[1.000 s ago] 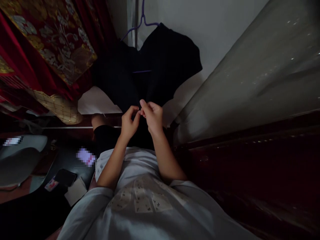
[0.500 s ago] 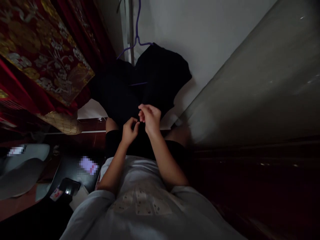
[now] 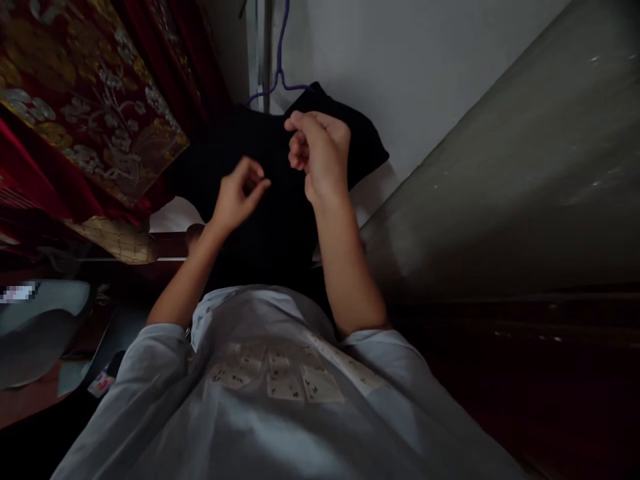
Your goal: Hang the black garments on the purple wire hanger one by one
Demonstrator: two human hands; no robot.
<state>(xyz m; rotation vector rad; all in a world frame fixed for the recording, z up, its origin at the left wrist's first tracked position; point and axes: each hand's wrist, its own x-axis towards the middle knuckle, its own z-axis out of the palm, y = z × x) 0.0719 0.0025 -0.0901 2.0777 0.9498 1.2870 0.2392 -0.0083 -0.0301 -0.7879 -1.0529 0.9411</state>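
Note:
A black garment [image 3: 275, 220] hangs from a purple hanger [image 3: 281, 70] in front of me, against a pale wall. My left hand [image 3: 239, 195] is over the left part of the garment, its thumb and index finger curved toward each other with a small gap between the tips. Higher up and to the right, my right hand [image 3: 323, 153] is in front of the garment's upper right part. Its fingers are curled and pressed together near the thumb. Anything between those fingers is too small or dark to make out.
Red cloth with gold and silver embroidery [image 3: 100, 100] hangs at the upper left. A large grey covered surface [image 3: 510, 180] slopes along the right. At the lower left stands a pale chair-like object [image 3: 40, 333].
Both hands have risen and moved farther apart, the right one higher up the garment. The garment now shows without the folded gap at its neck. The view has shifted slightly.

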